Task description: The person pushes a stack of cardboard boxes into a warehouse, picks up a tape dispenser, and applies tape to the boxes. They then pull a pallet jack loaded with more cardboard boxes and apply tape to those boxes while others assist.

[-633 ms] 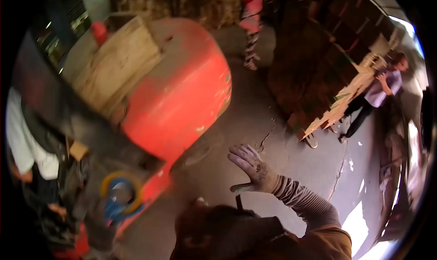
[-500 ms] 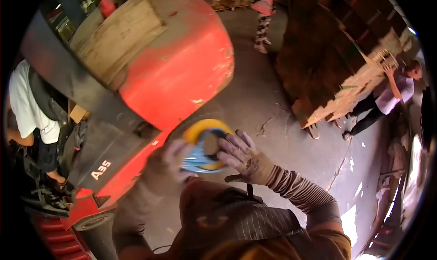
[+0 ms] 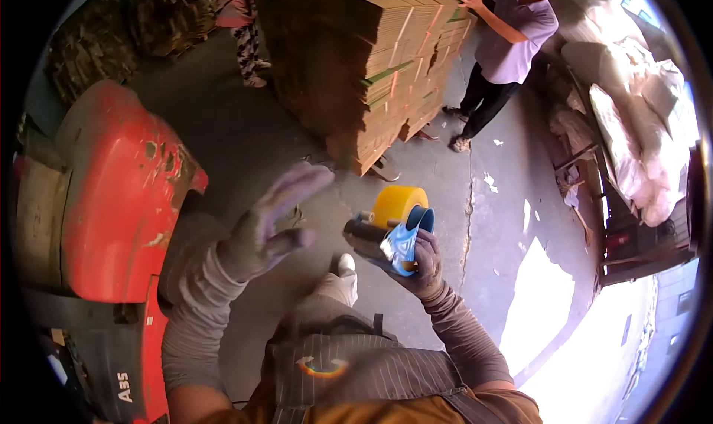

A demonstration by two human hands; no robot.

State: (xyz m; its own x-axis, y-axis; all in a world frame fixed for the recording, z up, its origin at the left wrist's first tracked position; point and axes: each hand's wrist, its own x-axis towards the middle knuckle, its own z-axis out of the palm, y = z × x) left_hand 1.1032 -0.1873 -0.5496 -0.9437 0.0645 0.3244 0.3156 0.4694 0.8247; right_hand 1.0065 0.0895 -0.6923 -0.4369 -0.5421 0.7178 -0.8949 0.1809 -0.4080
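Note:
In front of my body, a tape dispenser [image 3: 402, 247] with a blue frame and dark front carries a wide yellow roll of tape [image 3: 399, 205]. My gloved right hand [image 3: 425, 264] grips it from its right side, fingers curled against the blue part. To the left, my gloved left hand [image 3: 276, 222] is raised with its fingers stretched out and thumb apart, holding nothing. A gap separates it from the dispenser.
A tall stack of flattened cardboard boxes [image 3: 386, 67] stands ahead, with a person in a lilac shirt [image 3: 512, 41] touching it. At left is a red forklift [image 3: 119, 201]. White sacks [image 3: 624, 105] fill a rack at right. Another person [image 3: 241, 23] stands far left.
My view has swung right toward the cardboard stack. Both hands were at the tape dispenser; my left hand is now off it, and the right holds it with the roll turned edge-on.

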